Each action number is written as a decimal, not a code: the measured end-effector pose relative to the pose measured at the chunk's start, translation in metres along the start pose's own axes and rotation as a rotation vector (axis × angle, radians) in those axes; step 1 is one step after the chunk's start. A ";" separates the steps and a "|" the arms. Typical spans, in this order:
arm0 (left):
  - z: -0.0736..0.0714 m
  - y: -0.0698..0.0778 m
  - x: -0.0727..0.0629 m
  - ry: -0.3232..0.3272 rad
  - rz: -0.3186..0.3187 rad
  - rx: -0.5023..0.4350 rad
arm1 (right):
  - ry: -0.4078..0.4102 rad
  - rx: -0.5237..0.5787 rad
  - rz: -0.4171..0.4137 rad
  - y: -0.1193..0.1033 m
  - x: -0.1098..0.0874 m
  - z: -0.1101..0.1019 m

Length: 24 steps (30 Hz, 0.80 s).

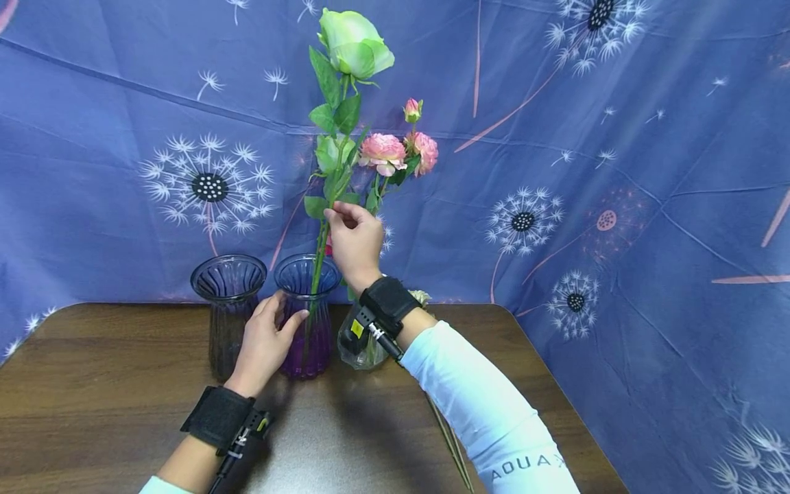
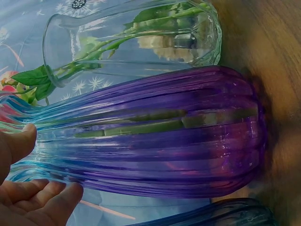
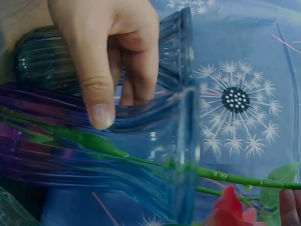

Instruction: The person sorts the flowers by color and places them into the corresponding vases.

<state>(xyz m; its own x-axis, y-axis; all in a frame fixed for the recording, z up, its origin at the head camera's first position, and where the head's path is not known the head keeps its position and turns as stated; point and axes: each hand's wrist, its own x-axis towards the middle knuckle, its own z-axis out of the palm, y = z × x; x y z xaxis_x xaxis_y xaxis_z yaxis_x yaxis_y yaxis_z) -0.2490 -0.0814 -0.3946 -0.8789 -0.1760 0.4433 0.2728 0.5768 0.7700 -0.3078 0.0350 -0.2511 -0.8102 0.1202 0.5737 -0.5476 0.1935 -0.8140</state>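
A tall artificial rose (image 1: 356, 46) with a pale green bloom stands with its green stem (image 2: 155, 127) inside a ribbed glass vase (image 1: 306, 350), blue at the top and purple below. Thumb and fingertips of my right hand (image 1: 356, 240) pinch the stem above the rim. My left hand (image 1: 264, 339) holds the vase by its neck, thumb on one side and fingers on the other, as the right wrist view (image 3: 113, 52) also shows. Only fingertips of the right hand (image 3: 290, 207) appear at that view's edge.
A dark grey ribbed vase (image 1: 225, 329) stands just left of the purple one. To the right, a clear glass vase (image 2: 131, 28) holds pink flowers (image 1: 384, 152), partly behind my right wrist. Thin stems (image 1: 453, 446) lie on the wooden table (image 1: 92, 391) beneath my right forearm.
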 end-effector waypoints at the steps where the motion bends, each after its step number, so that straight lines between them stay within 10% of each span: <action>1: 0.000 0.000 0.000 -0.002 -0.004 -0.004 | -0.001 0.011 0.003 0.001 -0.001 0.001; 24: -0.001 0.000 0.000 0.004 0.004 -0.001 | -0.007 -0.114 -0.076 0.023 -0.016 0.011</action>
<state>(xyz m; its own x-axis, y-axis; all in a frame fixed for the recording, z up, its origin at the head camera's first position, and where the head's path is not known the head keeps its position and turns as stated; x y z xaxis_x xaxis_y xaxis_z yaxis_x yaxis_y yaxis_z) -0.2485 -0.0818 -0.3941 -0.8763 -0.1769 0.4481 0.2768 0.5765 0.7688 -0.3102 0.0271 -0.2802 -0.7690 0.0948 0.6322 -0.5804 0.3112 -0.7526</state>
